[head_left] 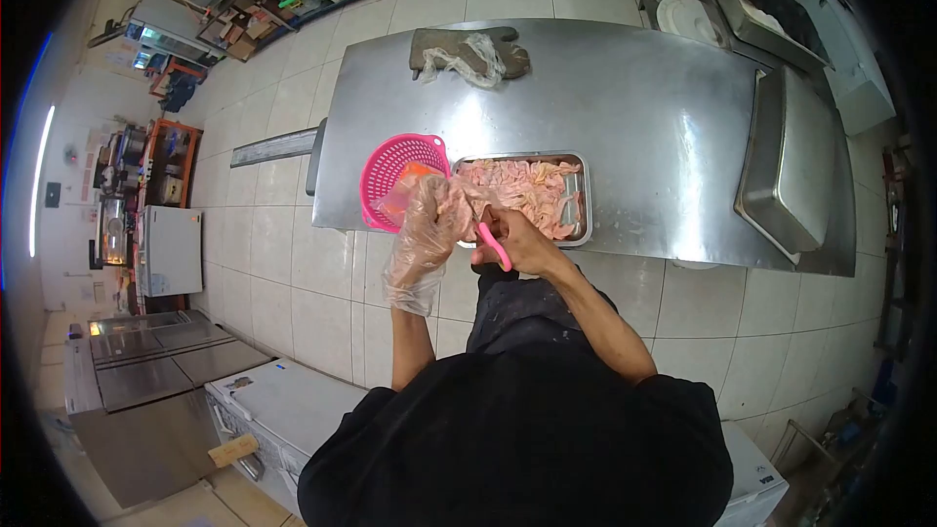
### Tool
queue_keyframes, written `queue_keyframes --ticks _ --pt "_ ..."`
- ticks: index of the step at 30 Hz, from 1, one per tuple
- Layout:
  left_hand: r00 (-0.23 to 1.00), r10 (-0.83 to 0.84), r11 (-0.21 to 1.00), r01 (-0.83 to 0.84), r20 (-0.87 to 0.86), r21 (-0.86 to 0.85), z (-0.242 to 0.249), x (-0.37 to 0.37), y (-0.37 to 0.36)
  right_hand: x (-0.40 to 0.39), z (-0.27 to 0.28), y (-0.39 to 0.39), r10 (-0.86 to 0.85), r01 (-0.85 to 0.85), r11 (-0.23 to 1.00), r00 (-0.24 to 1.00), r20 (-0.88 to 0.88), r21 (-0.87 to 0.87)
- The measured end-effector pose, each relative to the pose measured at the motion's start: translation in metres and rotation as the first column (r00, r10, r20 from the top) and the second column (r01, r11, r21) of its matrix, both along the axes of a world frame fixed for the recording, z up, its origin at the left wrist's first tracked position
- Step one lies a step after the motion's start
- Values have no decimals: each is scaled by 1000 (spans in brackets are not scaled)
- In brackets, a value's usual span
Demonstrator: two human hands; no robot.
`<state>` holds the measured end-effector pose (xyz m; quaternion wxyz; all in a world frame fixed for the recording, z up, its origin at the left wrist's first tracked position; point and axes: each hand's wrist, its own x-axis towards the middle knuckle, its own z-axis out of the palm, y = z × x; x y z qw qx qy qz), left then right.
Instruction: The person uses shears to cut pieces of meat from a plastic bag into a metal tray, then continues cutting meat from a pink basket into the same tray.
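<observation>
My left hand [420,234], in a loose clear plastic glove, is closed on a piece of pale pink raw meat [457,209]. Pink-handled scissors [496,248] are in my bare right hand [529,244], their blades close to that piece; the blade tips are hard to make out. Just beyond both hands lies a shallow metal tray [588,197] spread with pale raw meat pieces [527,185]. A pink perforated basket [375,168] stands left of the tray, partly behind my gloved hand, with something orange [414,176] inside.
All this sits at the near edge of a steel table [634,107]. A dark oven mitt [459,47] with crumpled clear plastic [478,60] lies at the far side. A large metal pan [789,161] is at the right end. Chest freezers [283,410] stand behind me.
</observation>
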<state>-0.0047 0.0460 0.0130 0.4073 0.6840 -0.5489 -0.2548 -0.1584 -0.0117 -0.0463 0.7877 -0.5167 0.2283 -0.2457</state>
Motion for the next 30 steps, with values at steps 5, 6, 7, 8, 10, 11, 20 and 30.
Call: queue_keyframes --ticks 5,6,7,8,10,11,20,30 --pt "939 34 995 -64 -342 -77 11 4 -1 -7 5 0 22 -26 992 999 -39 -125" --pt "905 47 992 -91 -422 -85 11 1 -1 -7 5 -1 67 -74 992 995 -76 -99" --pt "865 56 989 -116 -498 -90 13 -1 1 -7 6 -2 112 -120 990 987 -112 -71" --pt "862 34 994 -83 -506 -73 17 -1 3 -6 6 -3 156 -164 986 977 -145 -42" --pt "852 -15 999 -7 -523 -41 31 0 5 1 -1 -3 269 -273 962 959 92 29" --pt "883 -41 998 11 -467 -67 39 -3 5 4 -4 -3 311 -329 943 926 212 55" --pt "777 -331 939 325 -535 -108 30 31 0 20 -2 -1 367 -356 930 896 249 -89" --pt "747 -53 972 192 663 -138 -15 21 14 10 0 4 187 -197 975 977 100 100"
